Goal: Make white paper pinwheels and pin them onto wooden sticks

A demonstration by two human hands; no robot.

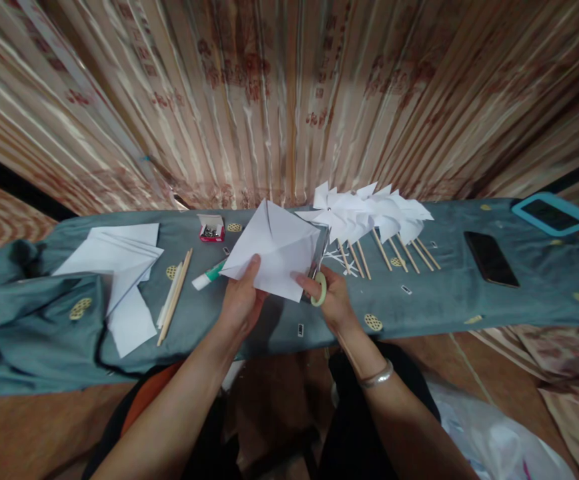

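Observation:
My left hand (241, 300) pinches the near edge of a white folded paper square (274, 250), held just above the blue-grey cloth-covered table (444, 293). My right hand (330, 298) grips scissors (318, 277) with pale green handles; the blades reach up along the paper's right edge. Both hands are closed on what they hold. Behind the paper lies a row of finished white paper pinwheels (369, 213) on wooden sticks.
A stack of white paper sheets (119, 257) lies at left, with wooden sticks (174, 297) and a glue stick (208, 275) beside it. A small red box (212, 230) sits behind. A black phone (490, 259) and a blue-cased device (552, 213) lie at right. A curtain hangs behind.

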